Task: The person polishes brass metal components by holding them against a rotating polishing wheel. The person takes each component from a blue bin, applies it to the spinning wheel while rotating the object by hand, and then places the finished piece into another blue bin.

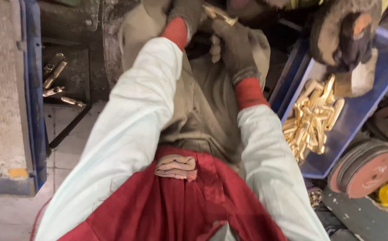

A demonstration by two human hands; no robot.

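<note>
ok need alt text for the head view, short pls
Two gloved hands, left hand and right hand, hold a brass part above a grey apron. A blue tray of brass pieces sits at right.

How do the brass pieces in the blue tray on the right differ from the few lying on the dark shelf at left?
The brass pieces in the blue tray are many, heaped together and bright gold. The pieces on the dark shelf are only a handful, lying apart from each other, and look duller in the shadow. Both sets are small, elongated metal parts.
</note>
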